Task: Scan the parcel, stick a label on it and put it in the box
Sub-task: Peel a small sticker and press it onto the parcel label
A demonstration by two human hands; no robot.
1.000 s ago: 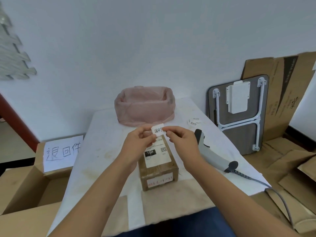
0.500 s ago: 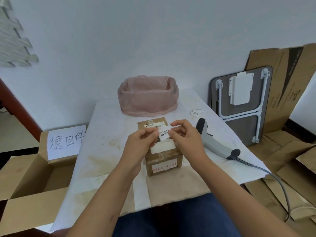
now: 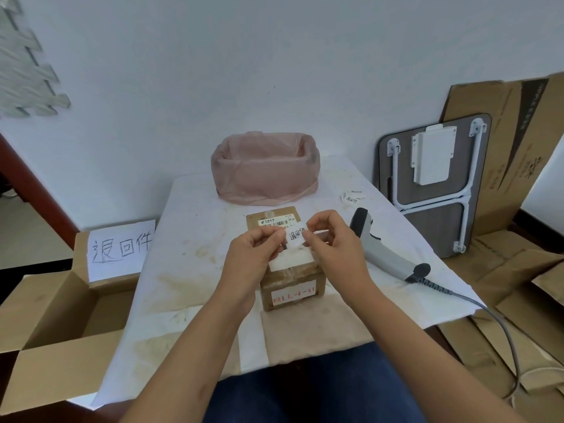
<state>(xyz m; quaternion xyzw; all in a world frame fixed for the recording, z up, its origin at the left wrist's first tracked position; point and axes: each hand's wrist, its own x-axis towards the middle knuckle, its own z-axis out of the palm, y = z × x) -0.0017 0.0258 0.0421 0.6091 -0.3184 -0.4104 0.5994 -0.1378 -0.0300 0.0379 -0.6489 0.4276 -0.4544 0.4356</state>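
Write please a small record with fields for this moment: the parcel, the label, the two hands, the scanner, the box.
parcel: brown cardboard parcel resting on white-covered table
label: small white handwritten label, held above parcel, not yet stuck
left hand: left hand pinches the label's left edge
right hand: right hand pinches its right edge
scanner: grey handheld barcode scanner lying right of parcel
box: open cardboard box left of table
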